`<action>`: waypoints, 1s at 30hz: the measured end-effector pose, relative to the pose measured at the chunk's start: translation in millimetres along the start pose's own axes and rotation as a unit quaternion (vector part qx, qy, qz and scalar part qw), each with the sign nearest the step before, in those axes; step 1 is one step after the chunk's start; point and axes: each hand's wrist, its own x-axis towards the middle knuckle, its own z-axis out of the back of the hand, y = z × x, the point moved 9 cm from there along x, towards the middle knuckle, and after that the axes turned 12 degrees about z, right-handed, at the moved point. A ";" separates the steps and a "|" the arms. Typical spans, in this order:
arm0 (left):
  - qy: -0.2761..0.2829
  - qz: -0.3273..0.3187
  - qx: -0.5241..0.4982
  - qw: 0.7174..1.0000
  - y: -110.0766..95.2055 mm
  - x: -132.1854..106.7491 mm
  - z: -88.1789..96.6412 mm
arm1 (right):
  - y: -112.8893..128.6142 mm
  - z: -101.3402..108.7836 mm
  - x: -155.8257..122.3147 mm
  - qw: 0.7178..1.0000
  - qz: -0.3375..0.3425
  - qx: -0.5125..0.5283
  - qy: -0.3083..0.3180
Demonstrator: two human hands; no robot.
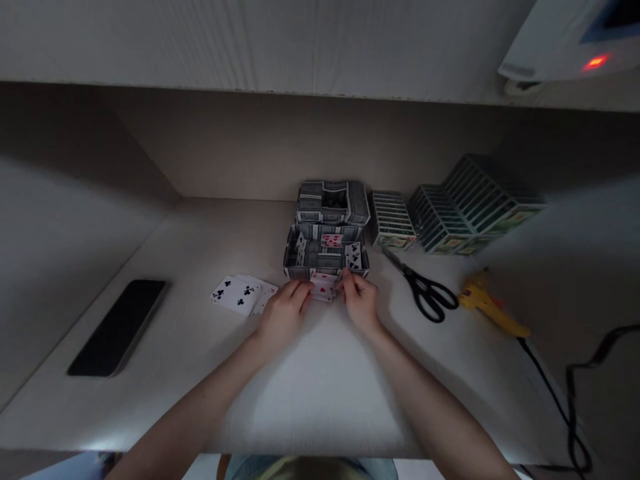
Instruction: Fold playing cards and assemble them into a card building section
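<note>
A red-suited playing card [323, 287] stands against the front of an open box [324, 270] built from playing cards. My left hand [286, 308] pinches the card at its left edge. At the card's right edge is my right hand [359, 298], its thumb and forefinger closed by the box's front wall. Inside the box, a red card [331, 241] and a black-suited card [353, 255] line the walls. Loose cards [236, 295] lie fanned out left of my left hand, the top one showing clubs. Behind the open box is another card-built box [333, 202] with a rectangular opening in its top.
A black phone [119, 328] lies at the left. Black-handled scissors [425, 287] and a yellow glue gun [493, 310] with a black cord lie right of my hands. Stacked card decks [443, 217] stand behind them. A shelf [280, 50] overhangs the desk, with a device [565, 53] showing a red light.
</note>
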 end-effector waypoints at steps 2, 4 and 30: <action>0.014 -0.010 -0.016 1.000 -0.1 1.1 -3.4 | -0.3 0.5 -0.3 1.000 -0.004 0.005 -0.004; 0.024 -0.006 -0.017 1.000 1.0 1.4 -3.6 | -1.2 0.4 -0.8 1.000 -0.014 0.013 -0.004; 0.037 0.090 0.162 0.982 68.5 -24.2 39.4 | -4.1 -2.4 -3.6 0.998 -0.041 0.048 -0.003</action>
